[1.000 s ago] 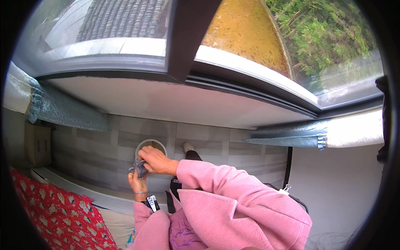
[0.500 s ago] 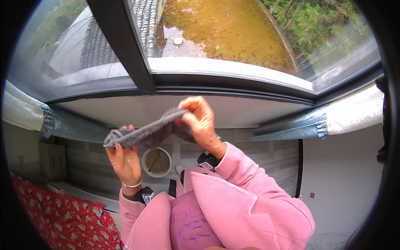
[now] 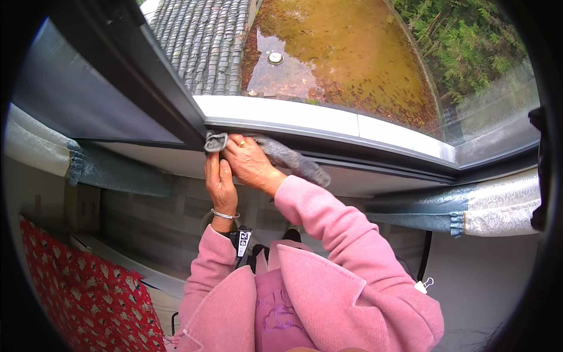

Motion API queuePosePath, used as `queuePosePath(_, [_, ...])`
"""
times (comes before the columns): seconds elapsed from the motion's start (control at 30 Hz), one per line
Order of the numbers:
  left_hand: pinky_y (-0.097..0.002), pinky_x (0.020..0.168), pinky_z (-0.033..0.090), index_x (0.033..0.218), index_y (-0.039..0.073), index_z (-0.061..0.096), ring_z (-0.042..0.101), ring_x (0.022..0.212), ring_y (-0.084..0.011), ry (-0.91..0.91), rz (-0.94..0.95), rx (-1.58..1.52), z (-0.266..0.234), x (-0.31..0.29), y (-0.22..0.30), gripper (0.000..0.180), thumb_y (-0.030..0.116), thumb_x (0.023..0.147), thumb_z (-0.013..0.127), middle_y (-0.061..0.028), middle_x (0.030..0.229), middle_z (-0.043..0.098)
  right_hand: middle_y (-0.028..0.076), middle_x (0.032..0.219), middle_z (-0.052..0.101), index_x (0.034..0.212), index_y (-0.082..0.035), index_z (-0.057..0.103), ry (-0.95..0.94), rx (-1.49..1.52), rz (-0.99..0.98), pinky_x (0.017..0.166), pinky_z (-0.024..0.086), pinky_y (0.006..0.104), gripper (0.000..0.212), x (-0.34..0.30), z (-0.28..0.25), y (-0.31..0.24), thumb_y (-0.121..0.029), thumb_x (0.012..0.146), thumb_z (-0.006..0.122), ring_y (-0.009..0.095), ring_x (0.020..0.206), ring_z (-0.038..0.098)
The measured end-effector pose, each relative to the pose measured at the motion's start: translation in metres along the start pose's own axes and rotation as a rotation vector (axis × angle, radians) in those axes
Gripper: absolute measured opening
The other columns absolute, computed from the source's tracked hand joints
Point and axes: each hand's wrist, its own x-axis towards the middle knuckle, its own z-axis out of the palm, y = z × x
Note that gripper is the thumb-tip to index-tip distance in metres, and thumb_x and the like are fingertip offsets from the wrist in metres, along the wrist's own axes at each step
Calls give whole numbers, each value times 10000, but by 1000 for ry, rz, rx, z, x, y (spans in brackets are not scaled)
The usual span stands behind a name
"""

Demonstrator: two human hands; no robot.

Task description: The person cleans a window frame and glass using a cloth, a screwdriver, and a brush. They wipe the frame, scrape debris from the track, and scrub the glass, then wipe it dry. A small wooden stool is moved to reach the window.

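Note:
A grey fuzzy cloth (image 3: 290, 159) lies bunched along the dark window track (image 3: 346, 154), at the corner where the upright frame (image 3: 138, 76) meets the sill. My right hand (image 3: 249, 164), with a ring on one finger, is closed over the cloth and presses it to the track. Just below and to the left, my left hand (image 3: 221, 188) grips the rolled end of the cloth, its thumb next to the right hand. The loose tail of the cloth hangs out beyond my right hand, blurred by motion. Some left fingertips are hidden.
Blue and white curtains hang at the left (image 3: 117, 167) and right (image 3: 422, 217). A white ledge (image 3: 281, 114) runs outside the window, above a leaf-strewn wet roof (image 3: 346, 53). A red patterned cloth (image 3: 88, 287) lies at lower left. My left forearm mostly hides a bucket.
Both hands have moved forward from mid-air to the window track, bringing the cloth down onto it. The stretched cloth is now bunched, and the hands are close together.

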Motion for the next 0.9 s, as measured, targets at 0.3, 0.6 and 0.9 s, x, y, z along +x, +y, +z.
queuePosePath(0.3, [-448,937,408,1249,27,634,514,1038,-369,-168,191,499,48,15,29,342,197,965,552,-176,1027,594,105,1069,618,1021,-41,638,145,102,67,824,476,379,278,-39,-18,27,-164,782,567,266,1011,564])
queuePosePath(0.6, [-486,945,429,1264,-51,568,533,1048,-421,-370,381,324,143,-45,101,459,228,902,611,-232,1159,594,89,1100,635,1037,-37,653,10,4,196,789,527,369,295,-146,-143,78,-173,779,605,257,959,613])
queuePosePath(0.9, [-392,946,466,1222,-91,525,523,1057,-391,-681,573,-49,257,-99,173,528,65,731,644,-225,1126,570,134,1055,615,1007,7,644,-6,-190,377,826,482,432,340,-256,-275,116,18,668,617,348,957,573])
